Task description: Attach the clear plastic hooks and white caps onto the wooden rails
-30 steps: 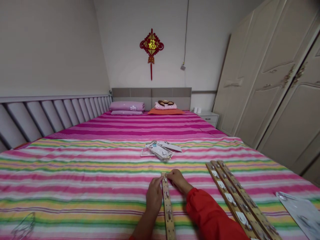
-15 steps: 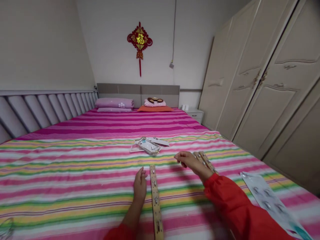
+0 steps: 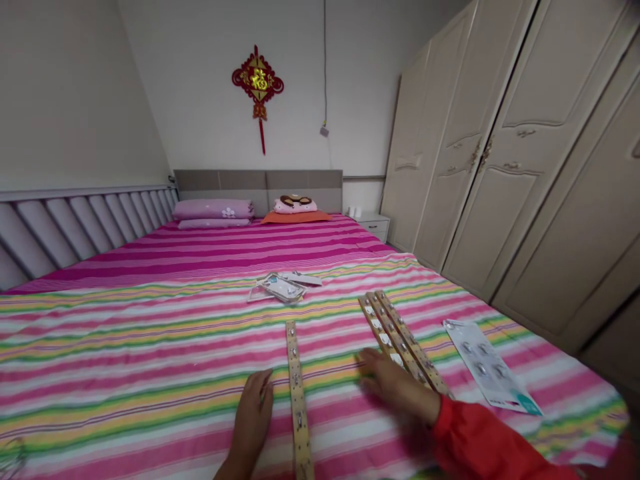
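Strip [image 3: 298, 401] between both hands [image 3: 252, 410]

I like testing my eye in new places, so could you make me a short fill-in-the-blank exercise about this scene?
Near the right hand, ____ strips lie side by side.
The lone strip lies just to the ____ of the left hand.
The sleeve on the right arm is ____ in colour.
The ornament hangs on the ____.

Missing words: three; right; red; wall
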`<move>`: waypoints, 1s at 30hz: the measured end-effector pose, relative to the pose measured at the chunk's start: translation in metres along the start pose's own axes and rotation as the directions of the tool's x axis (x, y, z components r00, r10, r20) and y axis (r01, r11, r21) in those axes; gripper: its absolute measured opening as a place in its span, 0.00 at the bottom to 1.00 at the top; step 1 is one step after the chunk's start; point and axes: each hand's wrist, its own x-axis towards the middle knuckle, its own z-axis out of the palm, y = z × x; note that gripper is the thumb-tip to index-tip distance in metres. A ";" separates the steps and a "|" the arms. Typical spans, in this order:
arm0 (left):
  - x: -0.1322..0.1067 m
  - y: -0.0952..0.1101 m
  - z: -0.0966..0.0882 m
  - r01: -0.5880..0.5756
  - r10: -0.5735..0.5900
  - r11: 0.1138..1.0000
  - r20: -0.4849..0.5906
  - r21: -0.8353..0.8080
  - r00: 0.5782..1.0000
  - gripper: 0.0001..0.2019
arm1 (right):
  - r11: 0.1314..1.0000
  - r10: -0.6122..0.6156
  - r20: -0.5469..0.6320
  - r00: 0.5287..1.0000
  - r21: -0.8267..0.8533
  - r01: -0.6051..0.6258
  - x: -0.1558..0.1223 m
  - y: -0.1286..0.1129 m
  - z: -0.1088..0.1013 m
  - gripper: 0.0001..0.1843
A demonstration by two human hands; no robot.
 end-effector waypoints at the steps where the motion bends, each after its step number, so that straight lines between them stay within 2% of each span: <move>1: -0.007 0.002 -0.001 -0.040 0.041 0.997 -0.005 0.064 0.999 0.16 | 0.995 -0.009 0.049 0.999 -0.096 0.014 -0.009 -0.006 0.014 0.25; 2: -0.012 0.003 -0.002 -0.072 0.073 0.990 -0.003 0.123 0.997 0.17 | 0.982 -0.012 0.103 0.995 -0.185 0.031 -0.018 -0.011 0.028 0.30; 4: -0.018 0.005 -0.003 -0.104 0.105 0.970 0.011 0.219 0.994 0.19 | 0.945 0.024 0.165 0.986 -0.325 0.032 -0.035 -0.022 0.056 0.35; 6: -0.020 0.005 -0.003 -0.108 0.105 0.956 0.027 0.272 0.994 0.21 | 0.922 -0.005 0.191 0.982 -0.380 0.078 -0.050 -0.032 0.079 0.37; 8: -0.020 0.005 -0.004 -0.101 0.095 0.956 0.035 0.274 0.995 0.21 | 0.898 -0.064 0.216 0.974 -0.414 0.151 -0.061 -0.041 0.091 0.35; 10: -0.020 0.005 -0.005 -0.074 0.070 0.969 0.027 0.237 0.997 0.21 | 0.861 -0.111 0.230 0.967 -0.463 0.210 -0.065 -0.049 0.092 0.29; 13: -0.019 0.004 -0.007 -0.017 0.017 0.986 0.000 0.165 1.000 0.21 | 0.819 -0.143 0.198 0.970 -0.527 0.229 -0.062 -0.059 0.081 0.17; 15: -0.018 0.004 -0.008 0.006 -0.004 0.993 -0.010 0.121 1.000 0.21 | 0.817 -0.141 0.162 0.977 -0.539 0.207 -0.057 -0.064 0.074 0.17; 17: -0.019 0.005 -0.009 0.030 -0.028 0.997 -0.028 0.069 0.999 0.20 | 0.827 -0.140 0.123 0.982 -0.532 0.185 -0.053 -0.066 0.071 0.22; 20: -0.021 0.008 -0.012 0.068 -0.069 0.998 -0.053 -0.017 0.996 0.20 | 0.841 -0.177 0.050 0.983 -0.512 0.177 -0.049 -0.064 0.078 0.28; 22: -0.024 0.011 -0.013 0.074 -0.076 0.996 -0.047 -0.054 0.996 0.19 | 0.834 -0.202 0.024 0.979 -0.520 0.185 -0.046 -0.060 0.087 0.24; 26: -0.027 0.013 -0.015 0.085 -0.087 0.993 -0.023 -0.077 0.996 0.19 | 0.807 -0.234 0.045 0.971 -0.548 0.220 -0.039 -0.053 0.097 0.10; 28: -0.027 0.012 -0.016 0.084 -0.086 0.992 -0.008 -0.092 0.996 0.19 | 0.841 -0.253 0.046 0.966 -0.483 0.244 -0.034 -0.050 0.092 0.09; 30: -0.026 0.009 -0.018 0.083 -0.084 0.989 0.000 -0.118 0.996 0.19 | 0.925 -0.259 0.025 0.966 -0.283 0.255 -0.029 -0.046 0.081 0.09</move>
